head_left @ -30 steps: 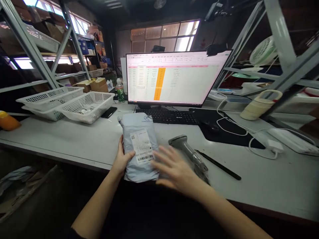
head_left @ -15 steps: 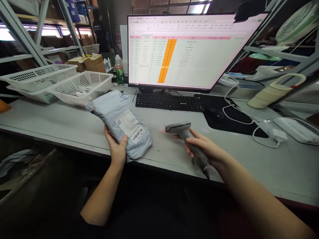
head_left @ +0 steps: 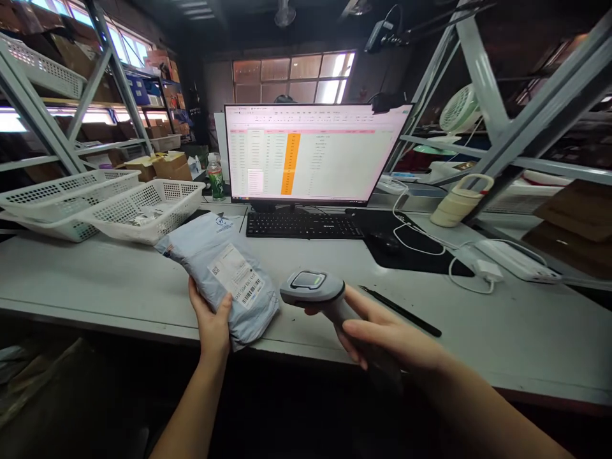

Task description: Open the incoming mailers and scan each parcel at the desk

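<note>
My left hand is closed on the near-left side of a pale grey plastic mailing bag, its thumb on top beside the white barcode label. The bag is bulky and tilted, resting at the desk's front edge. In my right hand is a grey handheld barcode scanner, gripped by its handle. The scanner's head points left toward the bag, and a small green light shows on its top. The two do not touch. The lower end of the handle is blurred.
Behind the bag stand a monitor and black keyboard. White plastic baskets are at the left, beside a green bottle. A black pen-like stick, mouse, white cables and a cream cup are at the right.
The view has tilted up, showing more room above the monitor. My right hand has raised the scanner and turned its top into view. A small pop-up list now shows on the screen.
</note>
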`<act>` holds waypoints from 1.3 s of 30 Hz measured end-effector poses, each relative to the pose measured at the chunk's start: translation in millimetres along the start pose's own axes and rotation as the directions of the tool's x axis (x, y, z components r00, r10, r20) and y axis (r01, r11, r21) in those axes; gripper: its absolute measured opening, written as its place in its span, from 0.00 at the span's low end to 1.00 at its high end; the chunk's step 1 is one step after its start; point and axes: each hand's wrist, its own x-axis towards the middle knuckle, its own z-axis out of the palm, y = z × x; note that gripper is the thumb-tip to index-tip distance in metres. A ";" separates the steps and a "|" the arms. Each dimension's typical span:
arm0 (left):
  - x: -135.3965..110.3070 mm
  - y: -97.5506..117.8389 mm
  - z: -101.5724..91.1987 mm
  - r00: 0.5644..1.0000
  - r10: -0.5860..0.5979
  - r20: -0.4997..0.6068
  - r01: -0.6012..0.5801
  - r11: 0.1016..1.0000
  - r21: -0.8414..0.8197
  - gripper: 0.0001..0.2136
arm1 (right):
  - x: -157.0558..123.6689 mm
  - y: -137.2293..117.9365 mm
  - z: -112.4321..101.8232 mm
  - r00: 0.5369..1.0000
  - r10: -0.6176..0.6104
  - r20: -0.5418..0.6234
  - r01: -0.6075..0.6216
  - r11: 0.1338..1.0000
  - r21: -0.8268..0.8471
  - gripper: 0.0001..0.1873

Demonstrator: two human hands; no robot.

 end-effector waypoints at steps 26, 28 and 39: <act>7.6 7.8 -3.8 0.965 -0.253 -0.068 0.256 0.966 0.046 0.39 | 152.2 63.8 -229.4 0.788 -0.389 -0.478 -0.440 0.188 -0.878 0.15; 9.5 5.1 -6.8 0.960 -0.272 -0.068 0.275 0.960 0.048 0.39 | 150.1 65.7 -235.8 0.771 -0.413 -0.484 -0.450 0.182 -0.874 0.16; 7.9 12.5 -5.0 0.955 -0.291 -0.060 0.295 0.953 0.064 0.38 | 152.4 68.0 -259.2 0.739 -0.430 -0.518 -0.478 0.207 -0.854 0.18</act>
